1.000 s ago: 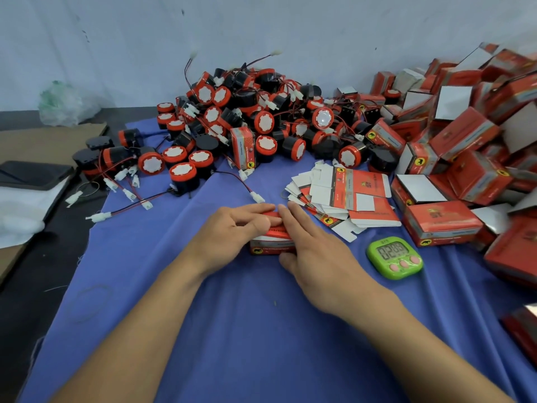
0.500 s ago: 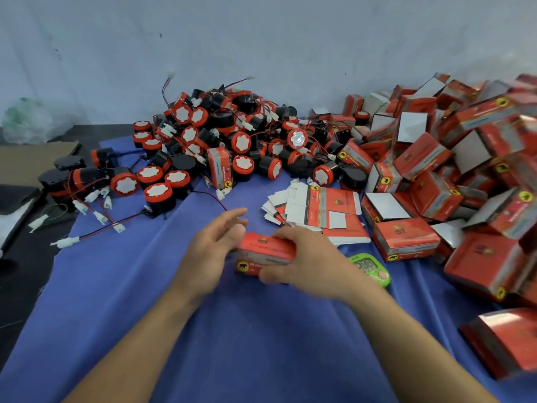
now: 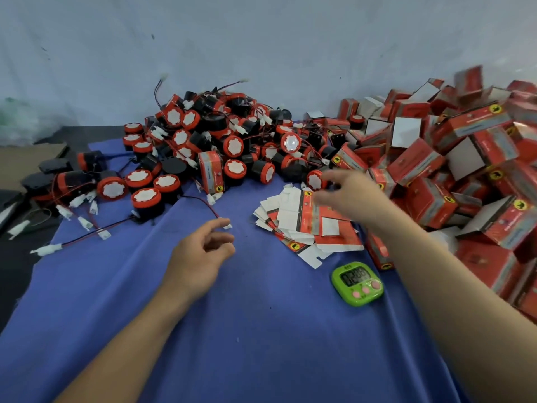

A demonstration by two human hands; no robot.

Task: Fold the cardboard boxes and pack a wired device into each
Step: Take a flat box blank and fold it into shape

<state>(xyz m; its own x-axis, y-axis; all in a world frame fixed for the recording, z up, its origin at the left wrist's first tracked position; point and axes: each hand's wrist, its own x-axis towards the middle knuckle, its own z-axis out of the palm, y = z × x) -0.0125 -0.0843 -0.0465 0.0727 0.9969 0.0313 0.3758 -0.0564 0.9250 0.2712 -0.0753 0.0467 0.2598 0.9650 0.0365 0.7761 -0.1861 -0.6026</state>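
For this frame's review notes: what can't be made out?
Head view only.
Right hand: motion-blurred; whether its fingers hold anything is unclear.
Green timer: digits too blurred to read.
Pile of folded boxes: cut off by the right edge; contents hidden by cardboard.
Stack of flat boxes: partly hidden behind the right hand.

1 head camera, looking down, near.

Matt blue cloth [image 3: 261, 344]; glossy red cardboard boxes [image 3: 427, 164]; green plastic timer [image 3: 358, 283].

Both hands empty: left [image 3: 200, 251] loosely curled, right [image 3: 348, 196] reaching forward.
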